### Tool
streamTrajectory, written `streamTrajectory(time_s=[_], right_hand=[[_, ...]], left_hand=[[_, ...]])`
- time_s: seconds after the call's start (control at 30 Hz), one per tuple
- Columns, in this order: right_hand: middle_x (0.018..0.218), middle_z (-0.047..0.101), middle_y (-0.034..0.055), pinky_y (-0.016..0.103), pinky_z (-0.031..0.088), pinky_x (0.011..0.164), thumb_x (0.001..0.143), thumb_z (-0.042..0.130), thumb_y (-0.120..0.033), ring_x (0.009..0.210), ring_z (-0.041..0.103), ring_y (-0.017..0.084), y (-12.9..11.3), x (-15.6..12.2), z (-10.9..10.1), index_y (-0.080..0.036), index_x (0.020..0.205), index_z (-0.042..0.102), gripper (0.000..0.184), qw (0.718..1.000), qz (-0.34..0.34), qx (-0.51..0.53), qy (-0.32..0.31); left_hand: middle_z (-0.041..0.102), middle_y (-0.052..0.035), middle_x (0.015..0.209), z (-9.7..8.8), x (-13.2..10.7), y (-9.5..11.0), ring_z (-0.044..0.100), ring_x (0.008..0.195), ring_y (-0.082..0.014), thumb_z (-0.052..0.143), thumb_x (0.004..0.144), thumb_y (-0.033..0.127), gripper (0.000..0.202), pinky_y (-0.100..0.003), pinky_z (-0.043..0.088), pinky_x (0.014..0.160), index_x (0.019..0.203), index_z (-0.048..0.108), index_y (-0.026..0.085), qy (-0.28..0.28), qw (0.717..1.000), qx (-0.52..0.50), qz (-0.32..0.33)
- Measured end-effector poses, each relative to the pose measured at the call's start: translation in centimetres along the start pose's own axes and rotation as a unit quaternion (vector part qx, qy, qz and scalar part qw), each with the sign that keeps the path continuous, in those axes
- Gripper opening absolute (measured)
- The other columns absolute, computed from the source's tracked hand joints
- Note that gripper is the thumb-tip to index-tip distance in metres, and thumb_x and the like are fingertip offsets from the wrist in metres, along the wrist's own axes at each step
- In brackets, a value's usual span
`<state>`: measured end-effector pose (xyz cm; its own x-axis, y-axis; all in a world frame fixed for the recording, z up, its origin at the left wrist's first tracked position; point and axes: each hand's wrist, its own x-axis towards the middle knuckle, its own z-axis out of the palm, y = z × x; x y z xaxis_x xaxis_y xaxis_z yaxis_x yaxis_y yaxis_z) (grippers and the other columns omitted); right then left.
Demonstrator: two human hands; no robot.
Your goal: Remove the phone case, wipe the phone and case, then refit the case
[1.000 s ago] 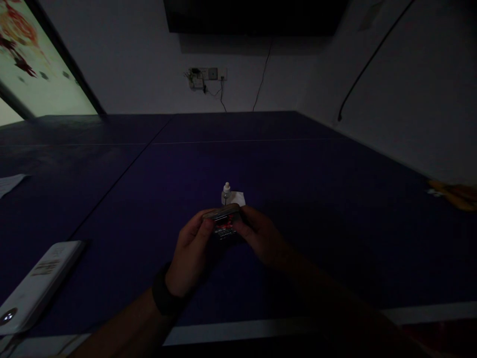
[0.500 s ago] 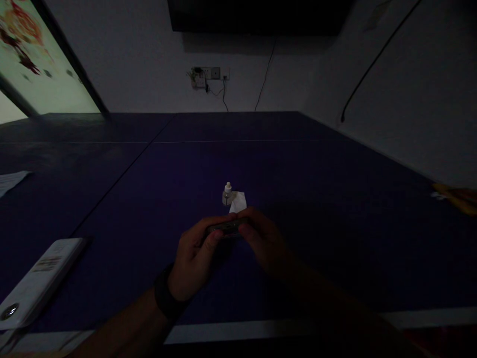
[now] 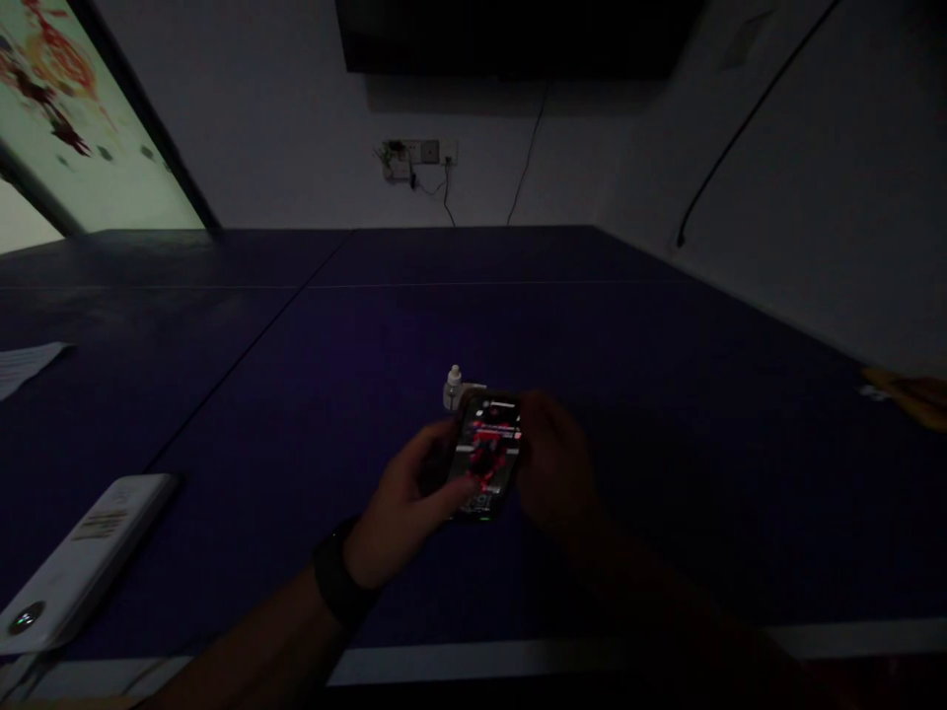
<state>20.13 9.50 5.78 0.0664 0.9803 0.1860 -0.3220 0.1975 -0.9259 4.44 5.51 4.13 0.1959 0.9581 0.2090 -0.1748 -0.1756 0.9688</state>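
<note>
Between my two hands a smartphone (image 3: 488, 444) is held up, its lit screen facing me with red and white shapes on it. My left hand (image 3: 406, 498) grips the phone's left side, thumb lying over the lower screen; a dark band circles that wrist. On the other edge, my right hand (image 3: 554, 463) is closed round the phone, its fingers mostly lost in shadow. Just behind the phone stands a small clear bottle (image 3: 452, 390) with a white cap. A white paper piece (image 3: 477, 387) beside it is mostly hidden by the phone.
A long white device (image 3: 89, 552) with a round button lies at the left on the dark blue table (image 3: 355, 335). Farther left is a sheet of paper (image 3: 30, 367). A yellow item (image 3: 910, 394) sits at the right edge. Wall sockets (image 3: 418, 153) with cables are behind.
The phone has turned from edge-on to upright, so its lit screen now faces me. Both hands have shifted slightly right with it, and the phone now covers most of the white paper.
</note>
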Motion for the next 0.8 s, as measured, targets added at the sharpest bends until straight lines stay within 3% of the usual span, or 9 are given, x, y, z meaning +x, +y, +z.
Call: streamTrajectory(time_s=[0.07, 0.13, 0.23, 0.3, 0.4, 0.53, 0.63, 0.8], right_hand=[[0.072, 0.066, -0.0021, 0.024, 0.047, 0.052, 0.083, 0.071, -0.053, 0.059, 0.059, 0.013, 0.1, 1.0, -0.4, -0.02, 0.084, 0.066, 0.033, 0.994, 0.032, 0.08, 0.068], [0.073, 0.067, -0.002, 0.024, 0.048, 0.053, 0.081, 0.073, -0.046, 0.06, 0.06, 0.013, 0.1, 1.8, -1.2, -0.02, 0.084, 0.066, 0.027, 0.985, 0.047, 0.134, 0.102], [0.074, 0.068, -0.0017, 0.025, 0.051, 0.058, 0.081, 0.072, -0.035, 0.064, 0.063, 0.014, 0.2, 2.6, -2.6, -0.02, 0.081, 0.066, 0.016, 0.976, 0.076, 0.178, 0.1], [0.073, 0.069, -0.0011, 0.026, 0.053, 0.061, 0.082, 0.068, -0.03, 0.066, 0.065, 0.015, 0.2, 2.8, -3.4, -0.02, 0.079, 0.066, 0.011, 0.976, 0.102, 0.182, 0.062], [0.076, 0.071, 0.0012, 0.033, 0.057, 0.069, 0.087, 0.062, -0.032, 0.071, 0.067, 0.018, 0.4, 2.8, -4.1, -0.02, 0.081, 0.067, 0.013, 0.969, 0.174, 0.174, -0.029], [0.073, 0.069, 0.0028, 0.045, 0.059, 0.075, 0.09, 0.059, -0.047, 0.07, 0.067, 0.021, 0.6, 1.9, -3.6, -0.019, 0.078, 0.065, 0.031, 0.926, 0.311, 0.161, -0.144], [0.081, 0.071, 0.0053, 0.045, 0.061, 0.073, 0.091, 0.057, -0.056, 0.073, 0.069, 0.021, 1.2, 0.9, -2.7, -0.018, 0.09, 0.066, 0.038, 0.891, 0.388, 0.119, -0.203], [0.093, 0.074, 0.0104, 0.04, 0.06, 0.067, 0.098, 0.044, -0.049, 0.072, 0.072, 0.021, 2.8, -0.1, -1.4, -0.016, 0.119, 0.06, 0.043, 0.849, 0.467, 0.111, -0.222]], left_hand=[[0.074, -0.0098, 0.107, 0.0, 0.5, -0.6, 0.07, 0.092, -0.0212, 0.077, 0.082, 0.035, 0.04, -0.032, 0.055, 0.081, 0.117, 0.067, 0.018, -0.044, 0.994, 0.015, -0.098], [0.074, -0.0092, 0.093, 0.0, 0.8, -0.9, 0.07, 0.076, -0.0189, 0.076, 0.083, 0.036, 0.036, -0.03, 0.055, 0.068, 0.111, 0.068, 0.015, -0.045, 0.987, 0.001, -0.154], [0.074, -0.01, 0.1, -0.5, 1.4, -0.7, 0.07, 0.083, -0.0178, 0.076, 0.083, 0.033, 0.032, -0.028, 0.054, 0.074, 0.108, 0.07, 0.015, 0.022, 0.991, -0.055, -0.119], [0.074, -0.0113, 0.107, -0.9, 1.7, -0.2, 0.069, 0.091, -0.0185, 0.074, 0.085, 0.032, 0.031, -0.028, 0.053, 0.08, 0.111, 0.071, 0.015, 0.064, 0.991, -0.087, -0.081], [0.073, -0.0103, 0.108, -1.5, 2.2, 0.3, 0.068, 0.089, -0.0184, 0.073, 0.085, 0.035, 0.033, -0.029, 0.054, 0.075, 0.112, 0.07, 0.016, 0.125, 0.983, -0.114, -0.066], [0.072, -0.005, 0.106, -1.7, 2.4, -0.3, 0.066, 0.086, -0.0158, 0.076, 0.082, 0.037, 0.035, -0.027, 0.054, 0.074, 0.112, 0.07, 0.021, 0.187, 0.97, -0.141, -0.058], [0.072, -0.0037, 0.101, -1.5, 2.4, -0.9, 0.065, 0.085, -0.0141, 0.075, 0.083, 0.036, 0.032, -0.026, 0.052, 0.077, 0.111, 0.071, 0.021, 0.169, 0.974, -0.138, -0.064], [0.072, -0.006, 0.101, -1.2, 2.0, -0.8, 0.064, 0.077, -0.014, 0.074, 0.083, 0.038, 0.037, -0.025, 0.051, 0.065, 0.115, 0.069, 0.019, 0.108, 0.976, -0.159, -0.106]])
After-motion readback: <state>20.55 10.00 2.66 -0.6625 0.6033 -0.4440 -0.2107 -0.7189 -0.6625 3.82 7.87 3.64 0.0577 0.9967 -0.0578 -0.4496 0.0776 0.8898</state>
